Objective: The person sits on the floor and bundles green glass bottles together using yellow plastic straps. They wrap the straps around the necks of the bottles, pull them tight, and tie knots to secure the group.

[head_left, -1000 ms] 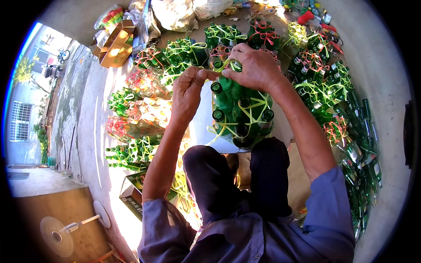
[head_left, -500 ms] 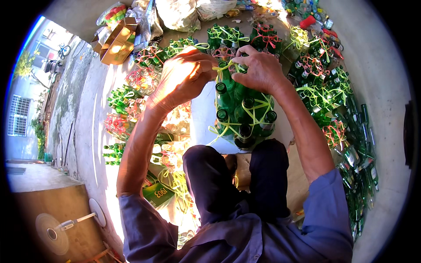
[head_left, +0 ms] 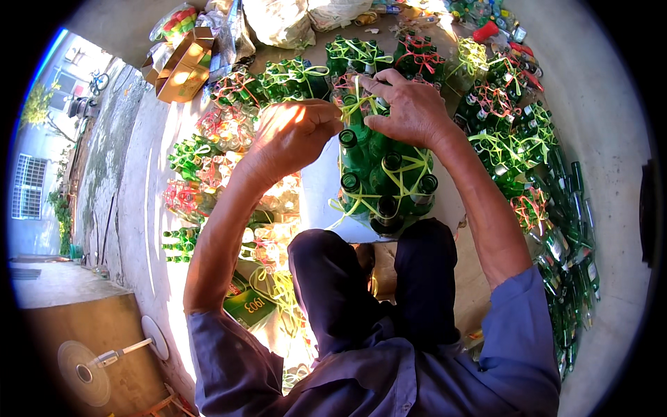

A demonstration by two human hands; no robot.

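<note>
A bundle of green glass bottles (head_left: 379,174) stands upright before my knees, bound around the necks with yellow-green plastic strap (head_left: 415,164). My left hand (head_left: 297,133) is closed in a pinch at the bundle's far left corner, and a strap end runs from its fingers toward the necks. On the far right side, my right hand (head_left: 411,110) rests against the bottle tops. Its thumb and index finger are apart, with the index stretched toward a strap end sticking up. The remaining right fingers are partly hidden.
The bundle stands on a pale flat-topped support (head_left: 316,198). More strapped bundles (head_left: 493,97) surround me on both sides and ahead. Loose green bottles (head_left: 573,243) pile along the right wall. A cardboard box (head_left: 184,66) and white sacks (head_left: 281,21) lie far left; a fan (head_left: 83,372) is near left.
My left hand has turned and closed more tightly beside the bundle. My right index finger has stretched leftward over the strap, away from the thumb. The bottles remain in place.
</note>
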